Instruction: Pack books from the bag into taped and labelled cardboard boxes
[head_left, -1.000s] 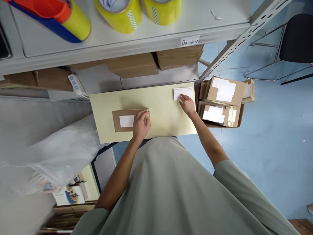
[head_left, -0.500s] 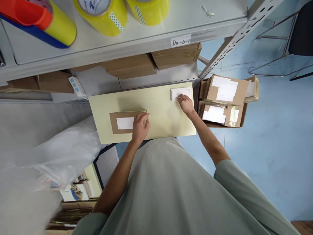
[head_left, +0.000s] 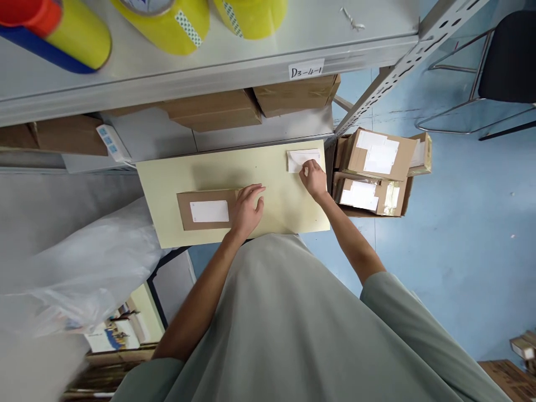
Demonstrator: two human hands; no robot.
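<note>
A flat brown cardboard parcel with a white label lies on the pale yellow tabletop. My left hand rests at the parcel's right end, fingers stretched out over its edge. My right hand is at the table's far right corner, its fingers pinching the edge of a small stack of white labels, and the top sheet looks slightly lifted.
A grey metal shelf hangs over the table, with yellow tape rolls on top and brown boxes beneath. Labelled cardboard boxes sit on the blue floor at right. A clear plastic bag lies left. A black chair stands far right.
My left hand has slid right along the parcel and spread its fingers. My right hand has curled onto the label stack and begun lifting the top sheet.
</note>
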